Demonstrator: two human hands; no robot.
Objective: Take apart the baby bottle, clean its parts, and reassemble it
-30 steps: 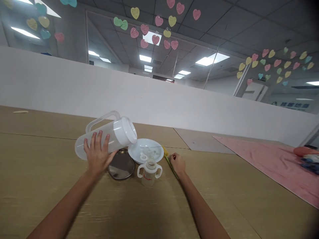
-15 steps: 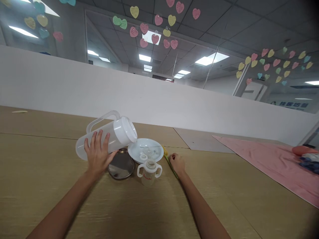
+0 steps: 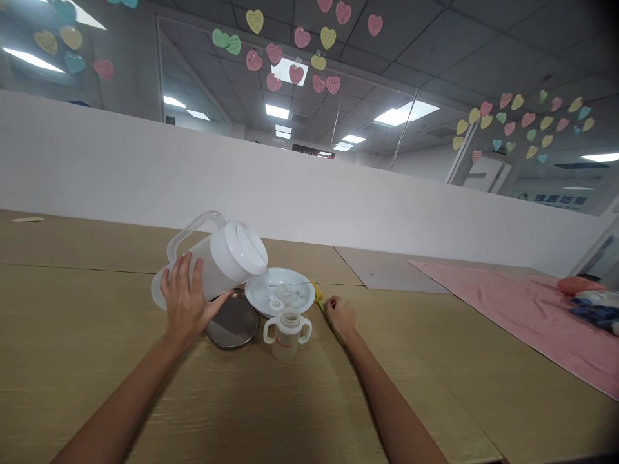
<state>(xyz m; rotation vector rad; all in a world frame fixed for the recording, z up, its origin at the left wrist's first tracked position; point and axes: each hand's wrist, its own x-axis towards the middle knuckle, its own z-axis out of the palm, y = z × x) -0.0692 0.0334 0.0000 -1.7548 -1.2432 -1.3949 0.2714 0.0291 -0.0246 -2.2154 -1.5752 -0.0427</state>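
We observed the left hand [image 3: 186, 299] wrapped around the body of a translucent plastic pitcher [image 3: 216, 277], with the fingers spread across its near side and the thumb extended below it. The grip was closed on the pitcher. The pitcher's long axis lay tilted, running from the base at lower left up to the white lid at upper right, and the lid end overhung the edge of a white plate [image 3: 280, 290]. The handle [image 3: 189, 227] faced away from us. We could not tell whether the base touched the table [image 3: 97, 309]. The right hand [image 3: 341, 317] was curled over a yellow strip [image 3: 320, 303], but we could not tell whether it had hold of it. The left hand was nearer the pitcher, with a steel tray [image 3: 232, 320] just below it and a baby bottle [image 3: 285, 335] between the hands.
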